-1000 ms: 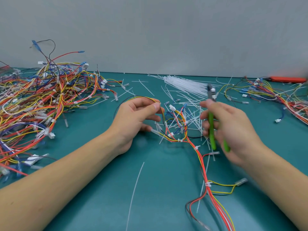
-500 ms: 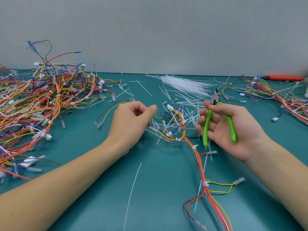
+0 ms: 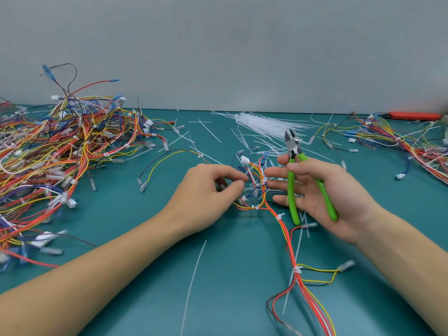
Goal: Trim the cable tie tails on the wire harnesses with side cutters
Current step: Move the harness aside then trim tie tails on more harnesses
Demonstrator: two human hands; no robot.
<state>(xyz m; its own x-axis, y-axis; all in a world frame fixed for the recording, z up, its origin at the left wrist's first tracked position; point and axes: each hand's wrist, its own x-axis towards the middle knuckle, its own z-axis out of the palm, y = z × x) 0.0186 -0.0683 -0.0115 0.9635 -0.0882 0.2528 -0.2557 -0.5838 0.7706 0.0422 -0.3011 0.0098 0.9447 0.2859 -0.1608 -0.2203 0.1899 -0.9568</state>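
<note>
A wire harness (image 3: 288, 238) of red, orange and yellow wires lies on the teal mat, its loop between my hands and its trunk running toward the near edge. White cable ties (image 3: 297, 270) bind it, and one tail (image 3: 308, 225) sticks out near my right palm. My left hand (image 3: 208, 190) has thumb and curled fingers closed at the loop's left side. My right hand (image 3: 339, 202) lies palm up, thumb hooked over the green-handled side cutters (image 3: 291, 190). The handles are spread and the jaws point away, slightly apart. Its fingertips reach the loop.
A large tangle of harnesses (image 3: 60, 154) fills the left side; a smaller pile (image 3: 400, 146) lies at the right. A bundle of white cable ties (image 3: 261, 122) and cut tails are scattered behind my hands. A long loose tie (image 3: 194, 282) lies between my forearms. An orange object (image 3: 412, 115) sits by the wall.
My right hand has rolled palm up, the cutter handles have spread, and its fingers have come against the loop. My left hand lowered from its raised grip to the loop's left side.
</note>
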